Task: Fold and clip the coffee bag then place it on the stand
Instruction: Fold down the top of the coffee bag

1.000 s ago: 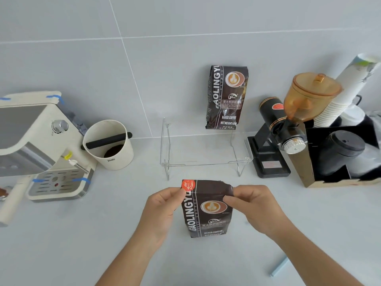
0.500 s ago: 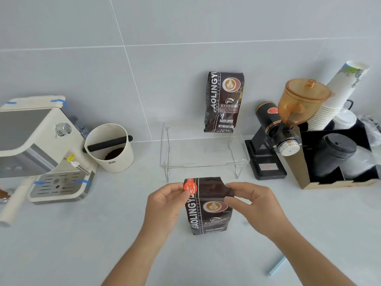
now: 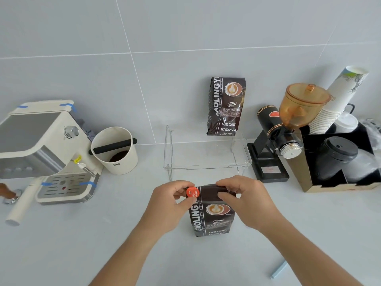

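Observation:
A dark brown coffee bag [image 3: 213, 217] stands upright on the counter in front of me, its top rolled down. My left hand [image 3: 169, 205] pinches the top left corner, where an orange round sticker [image 3: 192, 192] shows. My right hand [image 3: 245, 201] grips the folded top edge at the right. Just behind the bag stands the clear acrylic stand [image 3: 206, 157], and a second coffee bag [image 3: 226, 106] stands on its back part against the wall. A pale blue clip [image 3: 278, 269] lies on the counter at the lower right, apart from both hands.
An espresso machine [image 3: 47, 149] sits at the left with a white knock box [image 3: 115, 151] beside it. A black grinder with an amber hopper [image 3: 286, 131] stands right of the stand. Further right is a black organiser [image 3: 338, 162] with stacked paper cups [image 3: 338, 102] and lids.
Both hands have rolled the bag's top further down, so the bag stands shorter. My right hand has moved over the folded edge. The view has shifted slightly.

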